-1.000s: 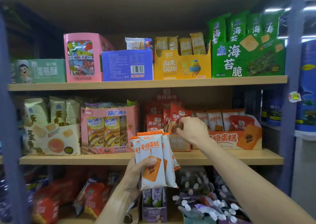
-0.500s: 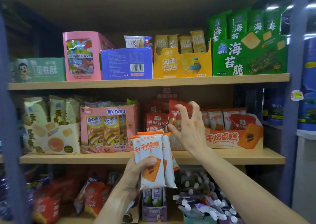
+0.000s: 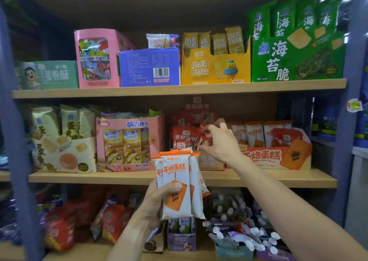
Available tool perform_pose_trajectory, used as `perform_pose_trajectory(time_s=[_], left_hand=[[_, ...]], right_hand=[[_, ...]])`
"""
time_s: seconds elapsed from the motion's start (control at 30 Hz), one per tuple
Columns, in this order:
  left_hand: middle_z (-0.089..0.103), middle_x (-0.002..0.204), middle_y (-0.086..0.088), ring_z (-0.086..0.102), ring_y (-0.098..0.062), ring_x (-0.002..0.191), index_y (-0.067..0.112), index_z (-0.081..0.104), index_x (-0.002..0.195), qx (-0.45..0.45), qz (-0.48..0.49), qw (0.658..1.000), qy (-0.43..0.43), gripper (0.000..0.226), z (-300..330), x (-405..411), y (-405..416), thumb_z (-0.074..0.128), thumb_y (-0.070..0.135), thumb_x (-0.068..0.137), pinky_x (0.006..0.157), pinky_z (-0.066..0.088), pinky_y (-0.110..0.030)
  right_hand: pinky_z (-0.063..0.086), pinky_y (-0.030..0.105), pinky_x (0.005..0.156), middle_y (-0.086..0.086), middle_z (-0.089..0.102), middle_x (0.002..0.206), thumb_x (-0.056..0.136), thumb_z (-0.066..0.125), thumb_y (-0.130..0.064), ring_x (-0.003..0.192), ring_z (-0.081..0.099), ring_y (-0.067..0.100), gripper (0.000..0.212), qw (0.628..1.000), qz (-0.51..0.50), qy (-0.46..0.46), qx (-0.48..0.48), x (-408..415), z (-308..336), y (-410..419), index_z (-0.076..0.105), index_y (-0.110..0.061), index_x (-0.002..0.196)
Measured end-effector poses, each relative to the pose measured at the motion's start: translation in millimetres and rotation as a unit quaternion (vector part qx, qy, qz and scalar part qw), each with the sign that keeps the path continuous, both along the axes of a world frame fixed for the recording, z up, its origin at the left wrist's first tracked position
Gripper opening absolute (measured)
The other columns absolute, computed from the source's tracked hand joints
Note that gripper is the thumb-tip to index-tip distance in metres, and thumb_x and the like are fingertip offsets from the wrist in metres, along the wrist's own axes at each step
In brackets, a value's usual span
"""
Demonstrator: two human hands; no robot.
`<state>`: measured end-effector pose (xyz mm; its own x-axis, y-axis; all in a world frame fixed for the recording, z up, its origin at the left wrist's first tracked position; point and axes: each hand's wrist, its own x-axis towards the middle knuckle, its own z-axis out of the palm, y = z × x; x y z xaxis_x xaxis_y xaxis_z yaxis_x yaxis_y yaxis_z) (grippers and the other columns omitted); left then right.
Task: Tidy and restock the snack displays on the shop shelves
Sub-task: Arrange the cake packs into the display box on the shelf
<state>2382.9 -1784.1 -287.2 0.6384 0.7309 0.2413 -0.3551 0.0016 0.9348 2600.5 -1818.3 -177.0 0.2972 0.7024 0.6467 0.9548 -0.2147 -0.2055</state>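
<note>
Right hand [image 3: 221, 143] fingers [image 3: 207, 130] pinch a red packet [image 3: 206, 136].

Left grip [image 3: 159, 199] curled closed, thumb forward; right grip [image 3: 219, 143] raised, fingers seemingly pinching.

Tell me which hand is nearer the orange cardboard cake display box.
Right. The right hand reaches just left of the orange cardboard cake display box; the left hand holds white-and-orange packets lower down.
</note>
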Motion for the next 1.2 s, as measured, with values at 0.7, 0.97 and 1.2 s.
perform_pose_trajectory(time_s=[0.7, 0.97, 1.2], left_hand=[[0.076, 0.111, -0.018, 0.076, -0.031, 0.097, 0.006, 0.064, 0.122, 0.051, -0.034, 0.998, 0.032, 0.075, 17, 75, -37, 0.088, 0.029, 0.055, 0.075, 0.061, -0.037], [0.077, 0.108, -0.015, 0.077, -0.029, 0.093, 0.009, 0.064, 0.123, 0.021, -0.021, 0.999, 0.013, 0.078, 21, 92, -50, 0.088, 0.029, 0.052, 0.071, 0.062, -0.035], [0.077, 0.111, -0.015, 0.077, -0.029, 0.094, 0.01, 0.063, 0.125, 0.001, -0.026, 1.0, -0.008, 0.07, 23, 91, -52, 0.087, 0.025, 0.061, 0.072, 0.062, -0.037]], right_hand=[[0.042, 0.051, 0.106, 0.02, 0.061, 0.127, 0.09, 0.06, -0.034, 0.13, 0.044, 0.045, 0.038, 0.946, -0.31, 0.046, -0.086, 167, 6, -90, 0.065, -0.007, 0.116], [0.045, 0.056, 0.105, 0.018, 0.045, 0.138, 0.089, 0.069, -0.022, 0.132, 0.038, 0.045, 0.03, 0.964, -0.26, 0.046, 0.002, 162, 7, -80, 0.065, -0.018, 0.118], [0.061, 0.037, 0.082, 0.005, 0.061, 0.116, 0.087, 0.072, -0.006, 0.108, 0.063, 0.024, 0.033, 0.994, -0.078, 0.067, 0.042, 138, 17, -91, 0.064, -0.021, 0.115]])
